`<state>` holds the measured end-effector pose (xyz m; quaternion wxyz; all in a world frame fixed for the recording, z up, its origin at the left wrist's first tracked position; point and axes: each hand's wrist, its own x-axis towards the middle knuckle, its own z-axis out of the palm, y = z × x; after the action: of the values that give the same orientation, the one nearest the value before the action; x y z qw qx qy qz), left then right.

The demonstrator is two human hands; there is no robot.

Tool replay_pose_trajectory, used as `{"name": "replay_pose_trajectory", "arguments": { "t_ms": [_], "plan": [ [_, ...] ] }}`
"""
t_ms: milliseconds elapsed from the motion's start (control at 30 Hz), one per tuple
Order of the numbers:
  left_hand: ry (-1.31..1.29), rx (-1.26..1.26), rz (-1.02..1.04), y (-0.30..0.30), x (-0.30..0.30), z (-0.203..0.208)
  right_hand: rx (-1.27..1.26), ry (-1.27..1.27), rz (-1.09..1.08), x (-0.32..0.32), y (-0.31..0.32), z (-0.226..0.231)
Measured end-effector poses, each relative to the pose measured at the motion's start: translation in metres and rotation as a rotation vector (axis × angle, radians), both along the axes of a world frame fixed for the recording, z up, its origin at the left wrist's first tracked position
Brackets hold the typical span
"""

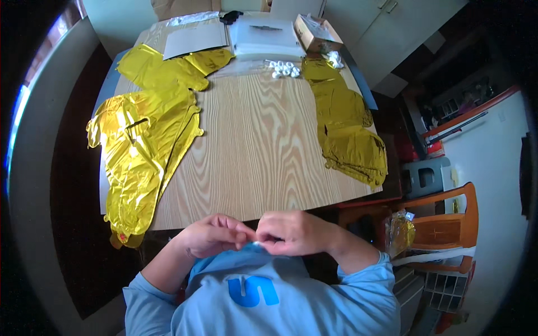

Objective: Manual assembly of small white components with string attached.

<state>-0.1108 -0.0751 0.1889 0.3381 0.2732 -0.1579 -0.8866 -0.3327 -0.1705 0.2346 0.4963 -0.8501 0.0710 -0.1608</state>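
Observation:
My left hand [219,235] and my right hand [288,232] meet just in front of the table's near edge, close to my chest. Fingers of both are pinched together, with the tips nearly touching. A speck of something white [256,243] shows between them, too small to name and mostly hidden. On the table to the left, flat gold foil balloons [140,151] lie spread and crumpled, partly hanging over the near left corner. More gold foil balloons [353,140] lie folded in a strip along the right side.
Small white rolls [284,69] cluster at the far middle of the wooden table [252,162]. Behind them lies a stack of clear plastic bags [263,39], beside a grey-white board [196,40] and an open cardboard box [318,35]. A wooden chair [443,229] stands at the right.

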Motion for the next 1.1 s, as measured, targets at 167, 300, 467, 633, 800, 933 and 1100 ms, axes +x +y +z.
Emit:
{"name": "replay_pose_trajectory", "arguments": {
  "t_ms": [167,300,467,633,800,933,1100],
  "plan": [
    [-0.094,-0.061,0.505,-0.012,0.001,0.004,0.548,0.180,-0.441,0.015,-0.114,-0.011],
    [-0.208,-0.129,0.469,0.004,-0.003,-0.001,0.497,0.188,-0.858,0.029,-0.256,-0.051],
    [-0.277,-0.126,0.362,0.032,-0.003,0.007,0.381,0.450,-1.136,0.077,-0.317,-0.058],
    [-0.412,-0.159,0.204,0.050,0.007,-0.004,0.627,0.160,-1.170,0.075,-0.323,-0.063],
    [-0.549,-0.118,0.325,0.079,0.026,-0.034,0.111,0.105,-1.018,0.017,-0.210,-0.043],
    [-0.875,-0.198,0.286,0.092,0.037,-0.068,-0.110,0.188,-0.765,-0.035,-0.042,-0.040],
    [-1.380,-0.454,0.090,0.085,0.028,-0.112,0.041,0.493,-0.563,-0.053,0.056,-0.114]
  ]
}}
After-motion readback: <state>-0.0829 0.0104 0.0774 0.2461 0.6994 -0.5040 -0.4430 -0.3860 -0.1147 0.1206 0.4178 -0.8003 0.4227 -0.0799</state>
